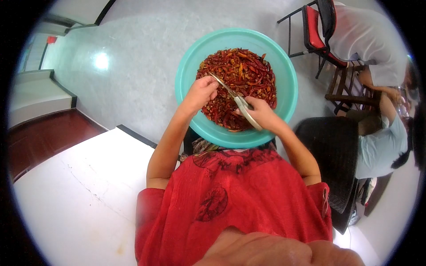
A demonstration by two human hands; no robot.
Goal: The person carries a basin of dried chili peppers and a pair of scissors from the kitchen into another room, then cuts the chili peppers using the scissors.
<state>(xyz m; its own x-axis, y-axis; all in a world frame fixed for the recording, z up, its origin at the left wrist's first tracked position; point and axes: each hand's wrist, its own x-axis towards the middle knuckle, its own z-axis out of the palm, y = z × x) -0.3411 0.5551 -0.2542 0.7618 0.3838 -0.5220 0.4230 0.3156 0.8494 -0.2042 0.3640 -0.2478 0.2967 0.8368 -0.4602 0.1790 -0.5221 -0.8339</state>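
Observation:
A wide turquoise basin [185,57] holds a heap of dried red chilies [255,73], some whole and some in small pieces. Over the heap, my right hand [262,114] is wrapped round the pale handles of a pair of scissors [229,90]. The blades point up and to the left, their tips close to my left hand [202,94]. My left hand is closed in a pinch above the left side of the chilies. What its fingers grip is hidden or too small to make out.
At left stands a white tabletop [84,199], with a dark red surface [53,133] beyond it. A red and black chair [314,29] is at the upper right, a black chair [328,159] to my right. Two other people sit on the right side.

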